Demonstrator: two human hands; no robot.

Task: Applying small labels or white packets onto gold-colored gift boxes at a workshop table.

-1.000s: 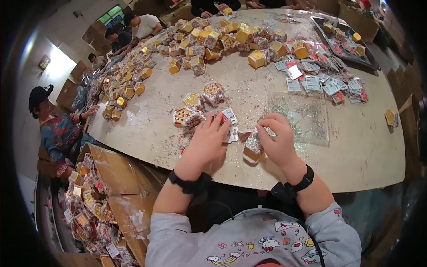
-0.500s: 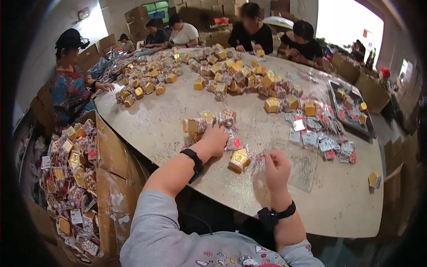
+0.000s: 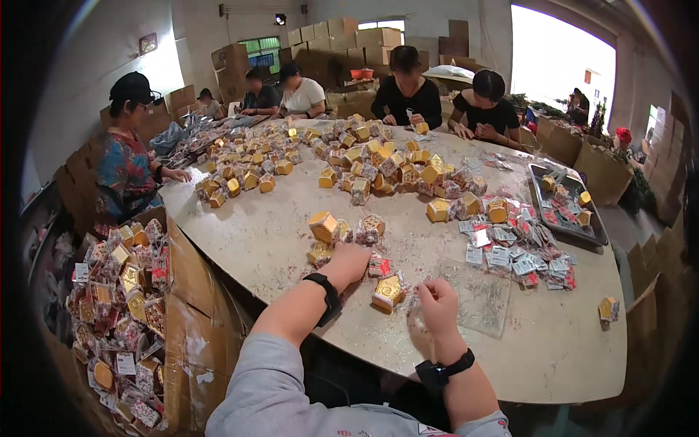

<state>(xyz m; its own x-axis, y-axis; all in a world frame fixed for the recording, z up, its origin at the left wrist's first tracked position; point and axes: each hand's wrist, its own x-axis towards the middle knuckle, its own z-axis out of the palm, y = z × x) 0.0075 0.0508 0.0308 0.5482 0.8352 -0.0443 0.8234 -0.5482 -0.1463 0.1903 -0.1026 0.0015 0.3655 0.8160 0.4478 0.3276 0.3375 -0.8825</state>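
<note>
My left hand (image 3: pixel 351 262) reaches over the table beside a small cluster of gold-bottomed, house-shaped ornaments. Its fingers point away from me and are mostly hidden behind the hand. Just beyond it, one ornament (image 3: pixel 322 226) shows its gold base, and a patterned ornament (image 3: pixel 370 229) stands to the right. Another gold ornament (image 3: pixel 319 253) lies left of the hand. A red-and-white packet (image 3: pixel 379 266) lies right of the hand. Between my hands, a gold ornament (image 3: pixel 388 293) rests on the table. My right hand (image 3: pixel 439 302) is closed, thumb against finger; anything inside is hidden.
A clear plastic sheet (image 3: pixel 477 298) lies right of my right hand, with tagged packets (image 3: pixel 510 251) and a metal tray (image 3: pixel 575 218) beyond. Ornaments heap (image 3: pixel 386 164) across the table's far side. A full cardboard box (image 3: pixel 191 291) stands at left. Several people sit around the table.
The view has tilted upward. My left hand's fingers have gone from spread over the ornaments to bent out of sight, and the left ornament has turned. My right hand stays closed.
</note>
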